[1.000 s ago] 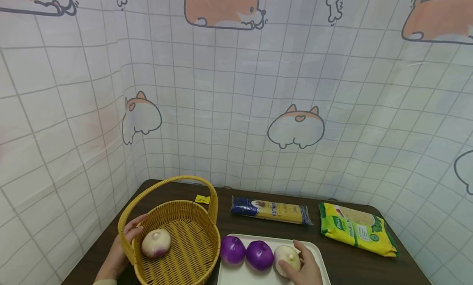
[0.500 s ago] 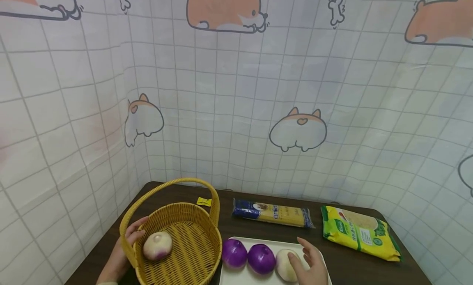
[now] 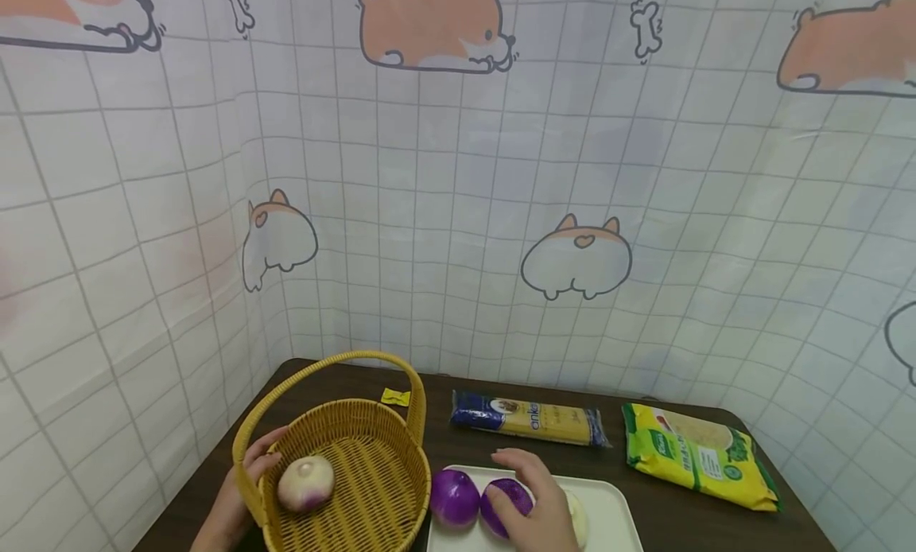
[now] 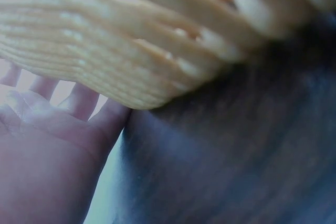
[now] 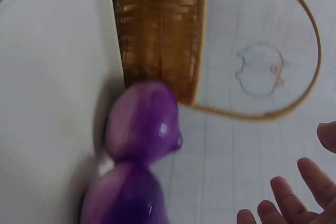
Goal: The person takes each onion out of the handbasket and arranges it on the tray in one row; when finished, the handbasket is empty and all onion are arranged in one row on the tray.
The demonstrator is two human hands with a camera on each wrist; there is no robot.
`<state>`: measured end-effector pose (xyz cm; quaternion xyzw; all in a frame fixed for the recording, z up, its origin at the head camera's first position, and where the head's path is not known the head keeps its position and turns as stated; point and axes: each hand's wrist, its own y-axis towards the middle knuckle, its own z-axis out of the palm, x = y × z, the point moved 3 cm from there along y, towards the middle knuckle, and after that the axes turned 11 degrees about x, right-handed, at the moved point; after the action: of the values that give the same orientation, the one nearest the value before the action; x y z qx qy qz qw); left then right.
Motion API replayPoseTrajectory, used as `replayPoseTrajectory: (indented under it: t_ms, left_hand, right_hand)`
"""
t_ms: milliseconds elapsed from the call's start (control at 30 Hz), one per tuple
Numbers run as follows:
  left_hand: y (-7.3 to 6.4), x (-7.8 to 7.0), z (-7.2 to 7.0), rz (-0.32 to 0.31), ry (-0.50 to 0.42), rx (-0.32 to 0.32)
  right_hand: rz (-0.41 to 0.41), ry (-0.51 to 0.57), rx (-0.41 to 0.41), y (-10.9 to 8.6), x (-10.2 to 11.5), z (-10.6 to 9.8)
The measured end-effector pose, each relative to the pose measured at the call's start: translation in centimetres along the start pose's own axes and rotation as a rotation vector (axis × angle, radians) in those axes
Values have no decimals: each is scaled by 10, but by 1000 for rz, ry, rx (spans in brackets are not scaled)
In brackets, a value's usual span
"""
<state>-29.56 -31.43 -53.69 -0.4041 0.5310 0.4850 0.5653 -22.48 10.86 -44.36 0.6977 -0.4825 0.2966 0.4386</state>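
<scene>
My left hand (image 3: 243, 484) touches the outer left side of a round wicker basket (image 3: 390, 488) with a tall handle; in the left wrist view its fingers (image 4: 79, 100) stretch along the wickerwork. Inside the basket, at the left, lies a round white vegetable (image 3: 306, 483) with a purple underside, turnip-like. My right hand (image 3: 540, 508) hovers with spread fingers over a purple round vegetable (image 3: 510, 496), apart from it in the right wrist view. Another purple one (image 3: 455, 498) sits to its left on a white tray (image 3: 608, 508). A white one (image 3: 576, 520) is partly hidden behind the hand.
A pasta packet (image 3: 529, 418) lies behind the tray on the dark table (image 3: 436, 425). To the right is a yellow-green food bag (image 3: 697, 456). A small yellow wrapped item (image 3: 395, 397) lies behind the basket. A grid-patterned curtain (image 3: 444, 178) hangs around the table.
My right hand has let go of the white vegetable on the tray and moved left over the purple one. The left hand stays at the basket. The view has tilted up slightly.
</scene>
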Motion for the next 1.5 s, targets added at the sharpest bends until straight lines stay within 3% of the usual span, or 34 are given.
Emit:
replayPoseTrajectory:
  t_ms: [167, 267, 400, 533, 700, 800, 1000, 1133, 1267, 1500]
  left_hand:
    - [2, 0, 1, -40, 10, -28]
    - [2, -2, 1, -48, 8, -32]
    - [1, -6, 2, -26, 15, -22]
    - [1, -9, 4, -30, 17, -12]
    - [0, -10, 5, -43, 12, -25]
    - [0, -10, 5, -33, 18, -25]
    - [1, -9, 3, -23, 30, -16]
    - [2, -4, -1, -66, 26, -33]
    - [4, 1, -4, -96, 32, -39]
    - [6, -1, -5, -86, 29, -28]
  right_hand:
    - [-70, 49, 206, 12, 12, 35]
    - [-124, 142, 328, 17, 18, 57]
    - [-259, 217, 453, 23, 25, 85]
    - [-345, 206, 520, 27, 27, 109]
    - [-333, 144, 604, 31, 29, 132]
    - [-282, 92, 675, 34, 31, 144]
    - [-185, -112, 705, 42, 29, 166]
    - [-143, -180, 708, 49, 30, 177]
    - [-151, -217, 708, 54, 33, 185]
    - [-179, -278, 668, 66, 34, 194]
